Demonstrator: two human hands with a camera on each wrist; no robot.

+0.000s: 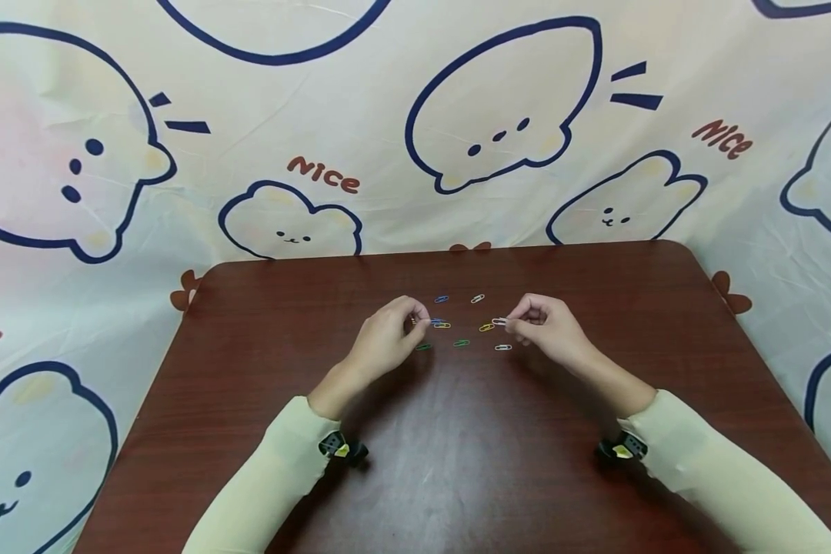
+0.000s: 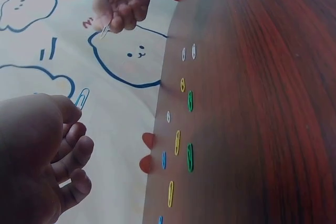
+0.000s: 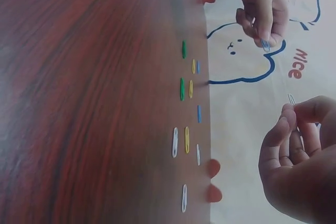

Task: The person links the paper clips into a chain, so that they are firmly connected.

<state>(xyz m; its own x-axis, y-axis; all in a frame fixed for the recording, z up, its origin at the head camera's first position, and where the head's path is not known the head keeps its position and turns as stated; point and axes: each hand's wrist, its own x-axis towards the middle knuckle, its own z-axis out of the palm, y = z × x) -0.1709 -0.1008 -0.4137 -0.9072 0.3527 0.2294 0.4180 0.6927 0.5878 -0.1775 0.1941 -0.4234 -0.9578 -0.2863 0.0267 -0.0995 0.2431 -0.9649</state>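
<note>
Between thumb and fingertip my left hand (image 1: 386, 336) pinches a blue paper clip (image 2: 82, 98), raised over the table. My right hand (image 1: 554, 329) pinches a white paper clip (image 3: 292, 99) by one end, its other end pointing toward the left hand. The two held clips are apart, facing each other. Several loose clips lie on the table around and below the hands: a blue clip (image 1: 442, 298) and a white clip (image 1: 478, 298) farther back, yellow clips, one a yellow clip (image 1: 486, 328) near the right fingertips, and green clips, one a green clip (image 1: 461, 343) in the middle.
A dark red-brown wooden table (image 1: 443, 462) spans the space under both arms. Behind it hangs a pale cloth (image 1: 388, 115) with cartoon bears on it. Another white clip (image 1: 503, 348) lies just below the right hand. Dark wrist cameras sit at both sleeve cuffs.
</note>
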